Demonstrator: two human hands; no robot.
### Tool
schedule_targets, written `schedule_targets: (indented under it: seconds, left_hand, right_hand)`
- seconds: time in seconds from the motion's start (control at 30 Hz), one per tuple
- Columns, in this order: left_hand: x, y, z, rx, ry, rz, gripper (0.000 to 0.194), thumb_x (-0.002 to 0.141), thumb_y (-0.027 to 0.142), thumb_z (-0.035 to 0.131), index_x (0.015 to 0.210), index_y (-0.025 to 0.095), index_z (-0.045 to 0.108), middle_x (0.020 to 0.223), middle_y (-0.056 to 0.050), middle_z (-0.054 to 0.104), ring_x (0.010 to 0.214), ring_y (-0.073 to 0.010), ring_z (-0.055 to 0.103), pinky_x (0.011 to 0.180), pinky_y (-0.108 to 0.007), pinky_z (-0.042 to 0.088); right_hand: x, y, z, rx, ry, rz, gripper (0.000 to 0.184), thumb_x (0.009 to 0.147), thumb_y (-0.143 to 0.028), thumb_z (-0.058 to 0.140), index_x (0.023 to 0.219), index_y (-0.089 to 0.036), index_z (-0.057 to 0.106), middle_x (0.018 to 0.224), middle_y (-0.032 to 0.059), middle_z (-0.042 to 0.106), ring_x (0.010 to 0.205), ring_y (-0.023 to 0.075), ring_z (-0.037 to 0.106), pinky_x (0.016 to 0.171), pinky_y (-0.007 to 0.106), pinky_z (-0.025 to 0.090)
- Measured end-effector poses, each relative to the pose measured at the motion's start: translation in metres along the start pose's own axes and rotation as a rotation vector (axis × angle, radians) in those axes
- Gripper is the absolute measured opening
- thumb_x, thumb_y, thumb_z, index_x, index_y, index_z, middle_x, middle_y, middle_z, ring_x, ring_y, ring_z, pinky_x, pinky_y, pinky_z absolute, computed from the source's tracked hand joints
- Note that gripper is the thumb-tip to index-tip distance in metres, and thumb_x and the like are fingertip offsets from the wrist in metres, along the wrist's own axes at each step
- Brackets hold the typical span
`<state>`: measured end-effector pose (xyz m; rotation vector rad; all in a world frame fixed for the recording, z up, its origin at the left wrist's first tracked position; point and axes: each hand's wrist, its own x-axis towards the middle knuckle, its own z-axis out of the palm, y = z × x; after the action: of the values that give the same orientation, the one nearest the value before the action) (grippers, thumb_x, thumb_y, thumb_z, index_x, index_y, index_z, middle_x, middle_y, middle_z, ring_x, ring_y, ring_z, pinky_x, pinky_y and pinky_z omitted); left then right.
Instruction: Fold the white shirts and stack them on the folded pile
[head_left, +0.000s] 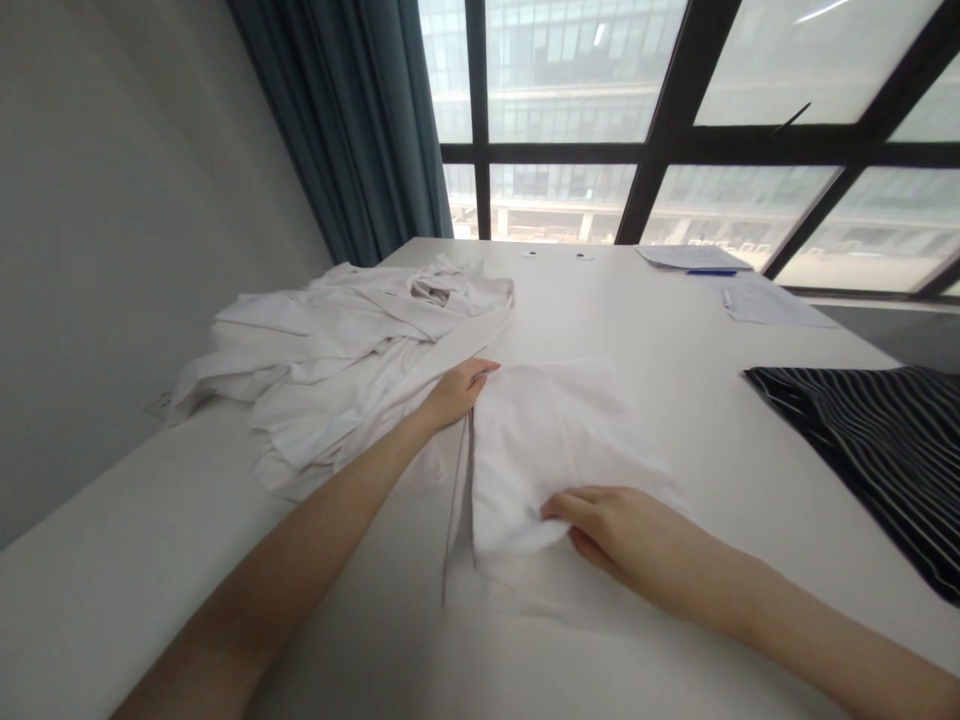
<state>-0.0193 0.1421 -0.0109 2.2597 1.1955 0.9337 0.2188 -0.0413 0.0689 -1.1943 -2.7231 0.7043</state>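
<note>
A folded white cloth (551,450) lies near the middle of the white surface (675,330). The left hand (456,393) rests flat and open on the cloth's upper left edge, fingers extended, while the fingers of the right hand (619,525) curl against its lower edge; whether the right hand is gripping the fabric cannot be determined. A crumpled heap of white fabric (337,350) lies just beside the left hand, a black-and-white striped fabric (847,450) lies well to the right, and papers (694,257) and a blue pen (711,272) lie at the far end.
</note>
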Motion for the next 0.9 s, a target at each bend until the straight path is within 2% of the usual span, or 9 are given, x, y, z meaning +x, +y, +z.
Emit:
schedule_targets:
  seconds: [0.07,0.13,0.23,0.37,0.5,0.63,0.73,0.83,0.9]
  left_hand:
    - [0.000,0.001,0.000,0.010,0.000,-0.010,0.035,0.086,0.013,0.042,0.112,0.016,0.067,0.118,-0.007,0.067,0.112,-0.0190,0.059,0.105,-0.037,0.042]
    - [0.000,0.001,-0.001,0.017,0.003,-0.011,0.034,0.085,0.012,0.044,0.108,0.015,0.068,0.114,-0.007,0.068,0.110,-0.0195,0.060,0.103,-0.036,0.043]
    - [0.000,0.001,-0.001,0.017,0.015,-0.021,0.033,0.083,0.012,0.046,0.106,0.015,0.069,0.112,-0.008,0.068,0.107,-0.0203,0.060,0.101,-0.037,0.044]
    - [0.001,-0.001,-0.001,0.016,0.025,-0.034,0.033,0.082,0.013,0.050,0.110,0.015,0.068,0.112,-0.009,0.066,0.107,-0.0208,0.060,0.101,-0.036,0.044]
    - [0.002,-0.004,-0.002,0.052,0.031,-0.028,0.035,0.080,0.009,0.049,0.109,0.017,0.068,0.109,-0.007,0.064,0.106,-0.0195,0.059,0.101,-0.035,0.045]
    - [0.004,-0.005,-0.002,0.082,0.039,-0.041,0.036,0.077,0.005,0.050,0.106,0.017,0.069,0.105,-0.005,0.064,0.101,-0.0181,0.060,0.097,-0.034,0.047]
    - [0.003,-0.005,-0.001,0.090,0.047,-0.029,0.034,0.078,0.005,0.051,0.104,0.017,0.068,0.103,-0.005,0.064,0.099,-0.0176,0.060,0.095,-0.033,0.048]
    - [0.003,-0.005,-0.001,0.114,0.051,-0.010,0.031,0.081,0.007,0.049,0.104,0.016,0.068,0.102,-0.006,0.063,0.099,-0.0177,0.060,0.096,-0.033,0.047]
    - [0.002,-0.006,-0.001,0.144,0.052,-0.011,0.028,0.084,0.012,0.050,0.106,0.016,0.067,0.101,-0.006,0.062,0.098,-0.0182,0.060,0.096,-0.034,0.047]
  right_hand:
    - [-0.001,0.007,-0.010,0.002,0.010,0.084,0.029,0.090,-0.010,0.043,0.106,-0.022,0.065,0.087,0.0060,0.072,0.079,0.0205,0.068,0.067,0.028,0.045]
    - [-0.003,0.013,-0.020,0.015,0.032,0.137,0.027,0.090,-0.011,0.043,0.103,-0.023,0.065,0.083,0.0046,0.070,0.075,0.0200,0.067,0.063,0.027,0.042]
    - [-0.007,0.016,-0.031,0.050,0.050,0.166,0.024,0.092,-0.016,0.043,0.099,-0.024,0.064,0.076,0.0021,0.068,0.067,0.0181,0.063,0.059,0.026,0.039]
    - [-0.012,0.007,-0.033,0.015,0.114,0.091,0.024,0.093,-0.019,0.042,0.103,-0.024,0.064,0.071,0.0018,0.067,0.060,0.0173,0.060,0.056,0.027,0.038]
    - [-0.013,-0.007,-0.016,-0.056,0.213,-0.058,0.028,0.095,-0.020,0.039,0.108,-0.022,0.064,0.080,0.0066,0.069,0.069,0.0188,0.063,0.062,0.029,0.044]
    - [-0.005,-0.015,0.016,-0.046,0.109,-0.211,0.028,0.096,-0.016,0.041,0.112,-0.020,0.063,0.096,0.0080,0.070,0.088,0.0182,0.065,0.077,0.029,0.048]
    - [0.000,-0.017,0.028,0.046,0.027,-0.269,0.024,0.095,-0.020,0.048,0.112,-0.020,0.064,0.107,0.0070,0.070,0.106,0.0192,0.060,0.093,0.031,0.045]
    - [0.000,-0.016,0.018,0.182,-0.040,-0.284,0.027,0.092,-0.028,0.056,0.116,-0.019,0.064,0.119,0.0067,0.067,0.114,0.0192,0.056,0.101,0.030,0.041]
    - [-0.002,-0.012,0.004,0.260,-0.111,-0.283,0.030,0.092,-0.033,0.058,0.118,-0.020,0.064,0.120,0.0063,0.067,0.111,0.0181,0.058,0.098,0.027,0.043]
